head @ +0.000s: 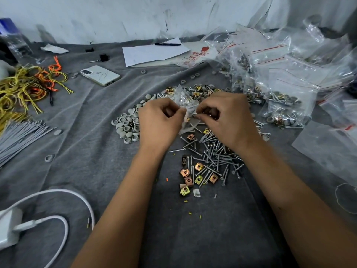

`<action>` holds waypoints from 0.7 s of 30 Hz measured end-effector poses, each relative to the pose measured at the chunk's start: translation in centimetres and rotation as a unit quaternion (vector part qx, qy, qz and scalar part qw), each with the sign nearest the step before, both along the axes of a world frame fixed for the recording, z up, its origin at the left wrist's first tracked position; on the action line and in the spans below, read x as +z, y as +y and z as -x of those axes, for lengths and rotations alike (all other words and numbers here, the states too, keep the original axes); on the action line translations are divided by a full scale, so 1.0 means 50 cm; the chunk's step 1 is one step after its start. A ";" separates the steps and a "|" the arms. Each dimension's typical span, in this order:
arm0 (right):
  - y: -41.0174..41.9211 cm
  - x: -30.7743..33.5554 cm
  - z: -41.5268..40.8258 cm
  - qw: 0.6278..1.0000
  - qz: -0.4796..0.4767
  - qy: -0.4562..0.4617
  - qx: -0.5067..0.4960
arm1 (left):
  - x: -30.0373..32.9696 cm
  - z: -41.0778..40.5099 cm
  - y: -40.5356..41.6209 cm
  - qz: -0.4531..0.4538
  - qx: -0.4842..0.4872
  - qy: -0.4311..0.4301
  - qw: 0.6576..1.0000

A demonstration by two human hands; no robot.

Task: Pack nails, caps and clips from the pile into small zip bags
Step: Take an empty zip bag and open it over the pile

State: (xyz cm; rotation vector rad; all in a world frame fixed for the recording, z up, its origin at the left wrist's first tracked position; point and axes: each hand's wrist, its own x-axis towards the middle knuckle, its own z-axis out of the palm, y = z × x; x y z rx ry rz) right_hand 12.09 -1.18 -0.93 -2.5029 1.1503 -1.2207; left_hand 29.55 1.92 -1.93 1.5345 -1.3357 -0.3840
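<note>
Nearest me: charger [9, 227] and white cable [63, 225] on the grey cloth [87, 151] covering the table.
Next: loose clips [190, 176] and nails [216, 157], spread within reach for picking.
Middle: my left hand [158, 122] and right hand [228, 120], fingers curled, both pinching a small zip bag [183, 99] over the pile; I judge they hold its mouth apart for loading, though what it holds is unclear.
Left of them: grey caps [127, 124].
Farther right: filled bags [280, 97], set aside as done.
Far: phone [100, 75], paper [154, 52] with pen [167, 44]; a printed packet [199, 55] shows a red "5", the rest unreadable.
</note>
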 end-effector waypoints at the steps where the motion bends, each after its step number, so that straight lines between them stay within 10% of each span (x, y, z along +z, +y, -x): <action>1: 0.002 -0.001 -0.002 1.000 -0.002 -0.004 -0.003 | 0.002 0.004 0.001 -0.002 0.000 -0.004 1.000; 16: 0.002 -0.001 -0.010 0.997 0.040 -0.050 0.051 | 0.014 -0.003 0.008 0.038 0.074 0.068 0.994; 21: -0.010 -0.008 0.008 0.977 -0.113 0.157 0.092 | 0.010 -0.004 0.007 0.031 0.077 0.067 0.994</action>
